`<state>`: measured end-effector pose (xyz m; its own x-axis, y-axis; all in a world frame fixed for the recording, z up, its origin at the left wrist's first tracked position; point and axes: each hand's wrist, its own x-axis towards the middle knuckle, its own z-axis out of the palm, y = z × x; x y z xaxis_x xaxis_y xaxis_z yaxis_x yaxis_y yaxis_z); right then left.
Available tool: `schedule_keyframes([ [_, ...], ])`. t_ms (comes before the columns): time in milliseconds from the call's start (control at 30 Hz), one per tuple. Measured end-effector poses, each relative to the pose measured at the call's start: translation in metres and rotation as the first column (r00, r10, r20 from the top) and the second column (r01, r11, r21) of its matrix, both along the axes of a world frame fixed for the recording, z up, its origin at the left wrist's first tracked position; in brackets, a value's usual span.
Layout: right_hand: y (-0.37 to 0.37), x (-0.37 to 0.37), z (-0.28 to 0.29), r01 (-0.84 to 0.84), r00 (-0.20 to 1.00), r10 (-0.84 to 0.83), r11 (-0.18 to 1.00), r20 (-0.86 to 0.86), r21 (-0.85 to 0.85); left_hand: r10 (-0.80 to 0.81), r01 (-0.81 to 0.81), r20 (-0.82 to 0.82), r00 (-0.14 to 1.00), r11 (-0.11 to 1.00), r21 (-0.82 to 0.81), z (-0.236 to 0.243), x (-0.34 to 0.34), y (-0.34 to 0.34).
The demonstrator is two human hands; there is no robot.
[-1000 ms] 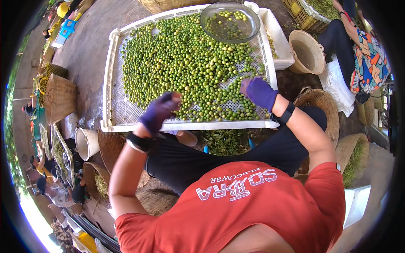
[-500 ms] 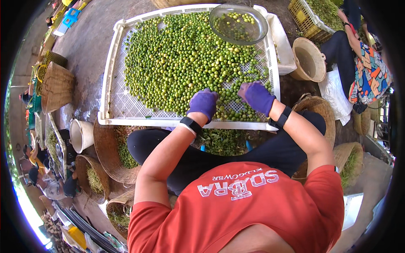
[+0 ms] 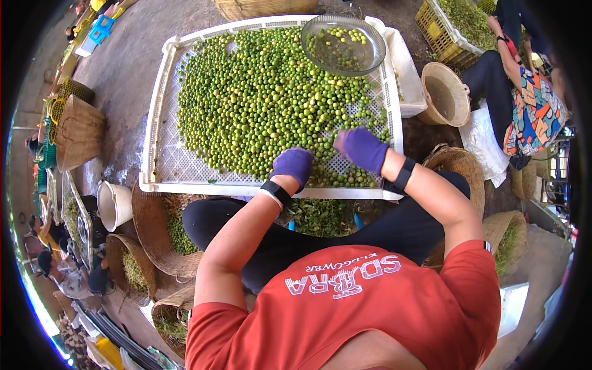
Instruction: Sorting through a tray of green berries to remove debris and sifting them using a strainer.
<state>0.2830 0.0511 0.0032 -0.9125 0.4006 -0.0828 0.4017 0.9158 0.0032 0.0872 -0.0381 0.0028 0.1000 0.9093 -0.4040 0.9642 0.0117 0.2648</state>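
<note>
A white mesh-bottomed tray (image 3: 203,187) in front of me is spread with small round green fruits (image 3: 256,102), some paler and yellowish. Both my hands wear purple gloves and rest over the near edge of the fruit layer. My left hand (image 3: 292,166) has its fingers curled down among the fruits; what they hold, if anything, is hidden. To its right, my right hand (image 3: 361,150) is also closed, its fingertips turned left and slightly blurred, above a thinner patch of fruits. A clear bowl (image 3: 376,54) with some paler fruits sits on the tray's far right corner.
Right of the tray stand a white box (image 3: 410,80) and a beige bucket (image 3: 445,94). Wicker baskets (image 3: 157,231) flank my legs, and a white bucket (image 3: 115,206) is at the left. At the right, another person (image 3: 535,117) sits beside a yellow crate (image 3: 441,31).
The whole view has shifted a little, so the tray appears slightly lower and further left. My right hand has moved slightly left, closer to my left hand. My left hand stays near the same fruits.
</note>
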Motion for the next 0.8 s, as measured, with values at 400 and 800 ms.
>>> schedule_keyframes([
  [400, 0.078, -0.029, -0.017, 0.14, 0.988, -0.15, 0.965, 0.028, 0.222, 0.174, -0.242, 0.249, 0.953, 0.931, 0.274, 0.0, -0.018, 0.07],
  [800, 0.063, -0.003, -0.015, 0.216, 0.975, -0.203, 0.961, 0.09, -0.172, 0.175, -0.173, -0.018, 0.984, 0.98, 0.095, -0.012, -0.007, 0.088],
])
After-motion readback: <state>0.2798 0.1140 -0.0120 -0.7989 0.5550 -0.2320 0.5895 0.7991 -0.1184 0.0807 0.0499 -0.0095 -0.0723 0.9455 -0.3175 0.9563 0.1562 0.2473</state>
